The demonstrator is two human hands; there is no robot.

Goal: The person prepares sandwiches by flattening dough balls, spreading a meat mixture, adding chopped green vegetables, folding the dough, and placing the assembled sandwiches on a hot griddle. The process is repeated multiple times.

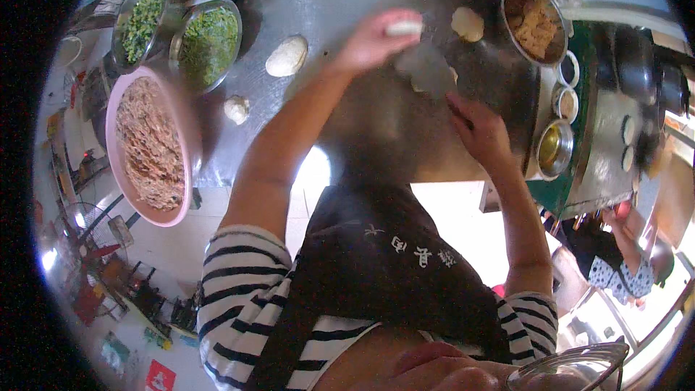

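My left hand point(374, 41) is over the metal worktop point(374, 119), blurred, with a small white piece of dough point(404, 28) in its fingers. In my right hand point(483, 133) is the dark handle of a flat, broad metal blade point(426, 71), a scraper or a spatula. Pale edges of dough point(454, 75) show around the blade, which hides the rest. A flattened dough round point(467, 24) lies just beyond the blade on the right. Left of my left forearm rest a larger dough piece point(286, 56) and a small dough ball point(237, 109).
At left stand a pink basin of minced filling point(111, 136) and metal bowls of chopped greens point(239, 38) point(117, 38). On the right are a bowl of brown paste point(562, 38), small cups and an oil bowl point(567, 155). Beyond sits a griddle point(602, 146) with dough rounds; another person point(621, 277) is near.
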